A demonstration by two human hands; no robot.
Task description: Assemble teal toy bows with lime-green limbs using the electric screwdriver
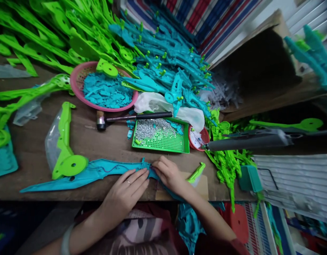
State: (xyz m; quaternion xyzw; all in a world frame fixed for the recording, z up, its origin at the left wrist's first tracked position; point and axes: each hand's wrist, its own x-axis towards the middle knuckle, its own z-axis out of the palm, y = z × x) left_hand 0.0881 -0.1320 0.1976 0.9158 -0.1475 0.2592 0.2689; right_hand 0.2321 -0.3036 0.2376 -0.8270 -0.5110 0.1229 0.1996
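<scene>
A long blue plastic part (99,169) lies along the table's front edge, with a thin dark wire running in it. My left hand (130,189) rests on its middle, fingers stretched out side by side. My right hand (168,173) is just to the right, fingers bent together at the part near a small upright blue piece (144,163); what they pinch is too small to make out. At the blue part's left sits a green part with a round disc (73,165) and a clear piece (53,141).
Behind my hands are a green tray (163,143) of small metal pieces, a hammer (139,116), a pink basket (75,86) of blue pieces and a red basket (206,136). Green and blue parts pile up behind. A dark tool (245,141) juts in from the right.
</scene>
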